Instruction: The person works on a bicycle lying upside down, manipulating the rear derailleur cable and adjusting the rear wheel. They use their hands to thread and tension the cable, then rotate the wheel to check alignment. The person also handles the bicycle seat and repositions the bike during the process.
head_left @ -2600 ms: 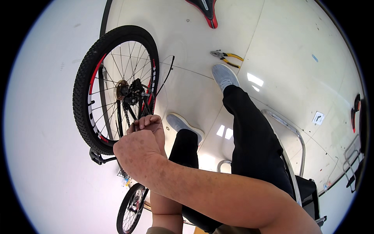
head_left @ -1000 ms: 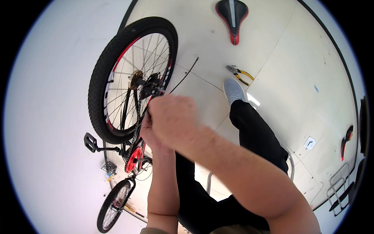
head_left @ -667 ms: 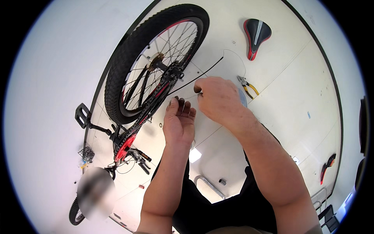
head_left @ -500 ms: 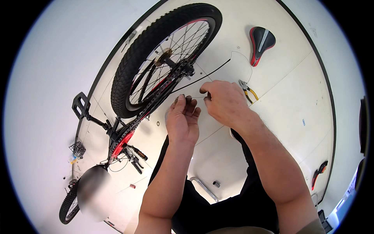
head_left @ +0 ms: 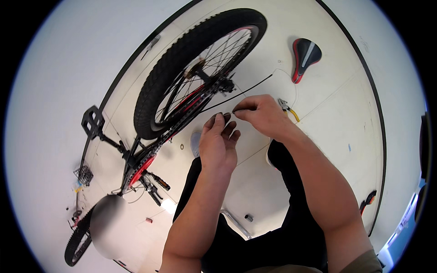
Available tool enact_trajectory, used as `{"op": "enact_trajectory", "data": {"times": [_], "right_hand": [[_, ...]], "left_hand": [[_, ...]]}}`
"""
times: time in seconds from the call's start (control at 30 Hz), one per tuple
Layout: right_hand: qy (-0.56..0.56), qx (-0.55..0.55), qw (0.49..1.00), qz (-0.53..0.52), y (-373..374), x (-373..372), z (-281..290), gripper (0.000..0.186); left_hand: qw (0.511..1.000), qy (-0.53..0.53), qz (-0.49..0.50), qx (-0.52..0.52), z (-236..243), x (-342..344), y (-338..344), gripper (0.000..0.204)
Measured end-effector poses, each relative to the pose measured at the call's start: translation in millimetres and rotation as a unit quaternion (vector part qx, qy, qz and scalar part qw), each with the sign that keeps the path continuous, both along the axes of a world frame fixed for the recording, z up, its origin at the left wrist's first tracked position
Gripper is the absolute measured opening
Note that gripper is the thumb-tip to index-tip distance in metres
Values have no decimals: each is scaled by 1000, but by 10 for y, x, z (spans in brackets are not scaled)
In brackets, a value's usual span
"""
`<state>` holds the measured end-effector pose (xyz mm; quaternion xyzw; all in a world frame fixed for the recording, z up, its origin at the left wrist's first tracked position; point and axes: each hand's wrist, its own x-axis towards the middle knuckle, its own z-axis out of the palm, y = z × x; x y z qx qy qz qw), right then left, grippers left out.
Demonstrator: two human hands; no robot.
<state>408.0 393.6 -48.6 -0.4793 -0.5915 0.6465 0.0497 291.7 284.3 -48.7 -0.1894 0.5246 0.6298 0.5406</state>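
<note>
Both my hands meet in front of the bicycle, fingertips close together over a short piece of thin wire (head_left: 231, 113). My left hand (head_left: 219, 145) pinches it between thumb and index finger, the other fingers loosely curled. From the right, my right hand (head_left: 266, 117) pinches the wire with thumb and forefinger. Just beyond them runs a black cable housing (head_left: 248, 90) from the bicycle frame. A thin inner cable (head_left: 297, 88) comes out of its end and loops towards yellow-handled pliers (head_left: 291, 111). Whether the pinched wire belongs to that cable I cannot tell.
The bicycle's rear wheel (head_left: 152, 98) fills the upper left, with a pedal (head_left: 92, 122) and red chainring (head_left: 142, 169) below. A black-red saddle (head_left: 307, 57) lies beyond the pliers. On the floor are a washer (head_left: 182, 147), a small dark cylinder (head_left: 248, 218) and a red one (head_left: 149, 220).
My hands have come closer together, shortening the stretch of wire seen between them. The whole view has shifted slightly; the pliers and saddle keep their places on the floor.
</note>
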Motion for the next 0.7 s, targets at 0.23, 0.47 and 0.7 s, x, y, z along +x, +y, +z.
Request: {"op": "enact_trajectory", "data": {"times": [0.23,0.47,0.7], "right_hand": [[-23,51,997,-58,439,120,-435,25],[-61,78,990,-99,755,237,-1184,29],[-38,37,998,-47,878,109,-1183,30]], "left_hand": [[1000,-21,-12,-20,-139,104,114,24],[997,-40,-19,-55,-209,68,143,14],[997,-29,-43,-50,-264,-30,176,15]]}}
